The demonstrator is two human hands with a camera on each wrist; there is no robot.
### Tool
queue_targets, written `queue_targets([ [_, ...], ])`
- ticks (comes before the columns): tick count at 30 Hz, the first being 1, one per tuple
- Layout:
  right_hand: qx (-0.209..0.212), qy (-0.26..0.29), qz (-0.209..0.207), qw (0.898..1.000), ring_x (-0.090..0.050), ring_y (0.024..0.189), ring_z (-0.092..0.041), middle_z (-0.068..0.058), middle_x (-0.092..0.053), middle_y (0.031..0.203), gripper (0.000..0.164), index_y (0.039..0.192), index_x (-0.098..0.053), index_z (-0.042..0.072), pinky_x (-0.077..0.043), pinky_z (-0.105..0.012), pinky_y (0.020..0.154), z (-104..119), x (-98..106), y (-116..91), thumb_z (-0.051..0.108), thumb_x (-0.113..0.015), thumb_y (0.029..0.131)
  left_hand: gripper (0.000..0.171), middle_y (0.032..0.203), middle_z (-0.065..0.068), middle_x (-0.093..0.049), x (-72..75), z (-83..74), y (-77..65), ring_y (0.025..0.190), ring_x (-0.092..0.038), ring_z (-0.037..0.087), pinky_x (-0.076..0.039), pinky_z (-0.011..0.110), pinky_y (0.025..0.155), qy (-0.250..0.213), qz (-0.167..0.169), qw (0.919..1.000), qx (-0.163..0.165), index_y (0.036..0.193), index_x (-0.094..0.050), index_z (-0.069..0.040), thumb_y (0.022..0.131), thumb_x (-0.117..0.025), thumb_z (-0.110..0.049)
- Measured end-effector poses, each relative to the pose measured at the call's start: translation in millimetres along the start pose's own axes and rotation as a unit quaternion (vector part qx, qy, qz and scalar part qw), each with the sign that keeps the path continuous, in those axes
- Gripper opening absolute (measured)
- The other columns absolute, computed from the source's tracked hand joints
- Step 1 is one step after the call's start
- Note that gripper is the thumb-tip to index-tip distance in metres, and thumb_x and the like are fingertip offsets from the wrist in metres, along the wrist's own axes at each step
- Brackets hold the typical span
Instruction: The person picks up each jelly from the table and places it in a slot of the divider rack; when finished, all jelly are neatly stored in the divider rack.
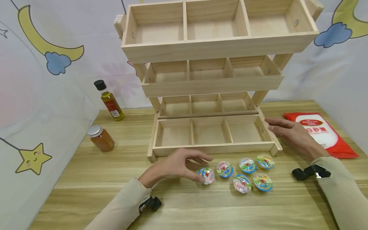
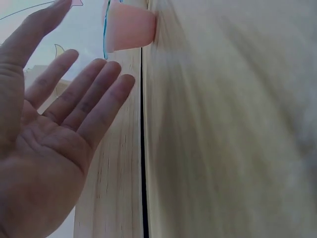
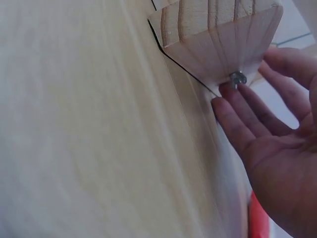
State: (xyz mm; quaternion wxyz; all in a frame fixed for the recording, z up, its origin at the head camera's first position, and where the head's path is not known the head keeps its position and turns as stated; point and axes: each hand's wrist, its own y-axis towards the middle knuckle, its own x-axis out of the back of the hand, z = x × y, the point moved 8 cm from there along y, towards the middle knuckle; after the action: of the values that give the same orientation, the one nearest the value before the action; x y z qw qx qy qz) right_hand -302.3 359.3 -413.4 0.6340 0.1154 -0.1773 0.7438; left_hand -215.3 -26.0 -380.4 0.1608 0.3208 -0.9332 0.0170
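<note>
My left hand (image 1: pixel 178 163), its fingers loosely extended, hovers over the table by the leftmost jelly cup (image 1: pixel 208 175); the thumb tip overlaps the cup's lid in the head view. In the left wrist view, a pink-bodied cup (image 2: pixel 131 29) lies just beyond the outstretched fingertips, and the palm is bare. My right hand (image 1: pixel 296 135) is at the right foot of a tiered wooden rack (image 1: pixel 218 148). Its fingertips are right at the wooden side piece (image 3: pixel 213 54), close to a metal bolt (image 3: pixel 238 78). Several more jelly cups (image 1: pixel 242 183) with foil lids lie in front of the rack.
On the left stand an oil bottle (image 1: pixel 112 103) with a black cap and a jar (image 1: pixel 102 139) with a silver lid. A red-and-white bag (image 1: pixel 325 132) lies right of the rack, beyond my right hand. The rack's compartments rise high over the table (image 1: pixel 184 210).
</note>
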Motion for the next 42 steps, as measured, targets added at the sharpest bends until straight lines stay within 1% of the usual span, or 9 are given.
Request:
queue_targets([
  [3, 0.0, -0.001, 0.005, 1.0, -0.059, 0.12, 0.001, 0.01, -0.057, 0.147, 0.061, 0.16, -0.05, 0.014, -0.05, -0.017, 0.094, -1.5, 0.3, -1.1, 0.041, -0.065, 0.107, 0.062, 0.139, 0.017, -0.067, -2.4, 0.5, 0.1, 0.123, -0.068, 0.025, -0.055, 0.036, 0.103, -0.006, 0.013, 0.9999, 0.006, 0.139, -0.065, 0.003, 0.083, -0.09, 0.002],
  [8, 0.002, 0.012, -0.002, 1.0, -0.056, 0.122, 0.003, 0.015, -0.059, 0.144, 0.061, 0.159, -0.051, 0.013, -0.049, -0.016, 0.094, -4.2, 1.9, -2.1, 0.039, -0.067, 0.107, 0.061, 0.136, 0.015, -0.069, -5.1, 3.2, 0.4, 0.116, -0.07, 0.016, -0.056, 0.035, 0.102, -0.005, 0.024, 0.9994, 0.025, 0.138, -0.066, 0.003, 0.082, -0.09, 0.003],
  [14, 0.004, 0.043, -0.014, 0.999, -0.059, 0.12, 0.004, 0.022, -0.064, 0.133, 0.061, 0.158, -0.051, 0.008, -0.05, -0.016, 0.094, -4.7, 0.6, -1.3, 0.033, -0.068, 0.106, 0.058, 0.129, 0.012, -0.073, -6.9, 6.7, 0.0, 0.111, -0.071, 0.015, -0.056, 0.035, 0.102, -0.01, 0.023, 0.9991, 0.034, 0.134, -0.068, 0.003, 0.08, -0.091, 0.005],
  [18, -0.002, 0.041, -0.02, 0.999, -0.059, 0.119, 0.005, 0.025, -0.065, 0.131, 0.063, 0.158, -0.051, 0.007, -0.05, -0.015, 0.095, -5.0, 0.3, -1.0, 0.035, -0.07, 0.105, 0.058, 0.127, 0.01, -0.073, -7.6, 8.9, -0.9, 0.11, -0.071, 0.013, -0.056, 0.033, 0.101, -0.008, 0.022, 0.9987, 0.045, 0.133, -0.068, 0.004, 0.08, -0.09, 0.007],
  [24, -0.001, 0.01, -0.023, 1.0, -0.058, 0.119, 0.006, 0.026, -0.064, 0.131, 0.063, 0.158, -0.052, 0.01, -0.049, -0.014, 0.094, -4.7, 1.0, -0.7, 0.039, -0.069, 0.105, 0.057, 0.121, 0.007, -0.074, -7.9, 9.1, -1.4, 0.108, -0.071, 0.011, -0.056, 0.032, 0.101, 0.013, 0.026, 0.9986, 0.045, 0.132, -0.069, 0.003, 0.08, -0.091, 0.006],
  [29, 0.004, -0.003, -0.02, 1.0, -0.057, 0.12, 0.005, 0.022, -0.063, 0.135, 0.064, 0.158, -0.051, 0.01, -0.049, -0.014, 0.094, -4.5, 1.7, -0.2, 0.04, -0.069, 0.105, 0.053, 0.119, 0.006, -0.075, -8.3, 9.9, -0.8, 0.106, -0.071, 0.01, -0.056, 0.031, 0.099, 0.028, 0.026, 0.9985, 0.041, 0.13, -0.071, 0.003, 0.08, -0.091, 0.005],
  [34, 0.003, 0.014, -0.015, 1.0, -0.059, 0.119, 0.003, 0.021, -0.063, 0.136, 0.063, 0.158, -0.051, 0.01, -0.05, -0.015, 0.093, -4.4, 0.6, -0.2, 0.038, -0.068, 0.106, 0.052, 0.117, 0.006, -0.075, -7.8, 10.7, 0.1, 0.104, -0.071, 0.01, -0.057, 0.03, 0.097, 0.037, 0.021, 0.9985, 0.034, 0.128, -0.071, 0.003, 0.08, -0.091, 0.004],
  [37, 0.001, 0.034, -0.01, 0.999, -0.06, 0.119, 0.003, 0.02, -0.063, 0.136, 0.062, 0.159, -0.051, 0.009, -0.051, -0.016, 0.094, -4.9, -0.5, 0.1, 0.036, -0.069, 0.106, 0.051, 0.116, 0.007, -0.075, -7.8, 10.4, 0.1, 0.103, -0.071, 0.009, -0.058, 0.03, 0.096, 0.04, 0.018, 0.9985, 0.032, 0.128, -0.072, 0.003, 0.081, -0.091, 0.003],
  [42, 0.003, 0.03, -0.006, 1.0, -0.06, 0.119, 0.003, 0.016, -0.062, 0.139, 0.062, 0.159, -0.051, 0.01, -0.051, -0.016, 0.093, -5.8, -1.0, 0.3, 0.036, -0.068, 0.106, 0.05, 0.116, 0.009, -0.075, -8.1, 9.8, -0.5, 0.102, -0.071, 0.009, -0.058, 0.03, 0.095, 0.039, 0.016, 0.9986, 0.032, 0.127, -0.072, 0.004, 0.081, -0.091, 0.005],
])
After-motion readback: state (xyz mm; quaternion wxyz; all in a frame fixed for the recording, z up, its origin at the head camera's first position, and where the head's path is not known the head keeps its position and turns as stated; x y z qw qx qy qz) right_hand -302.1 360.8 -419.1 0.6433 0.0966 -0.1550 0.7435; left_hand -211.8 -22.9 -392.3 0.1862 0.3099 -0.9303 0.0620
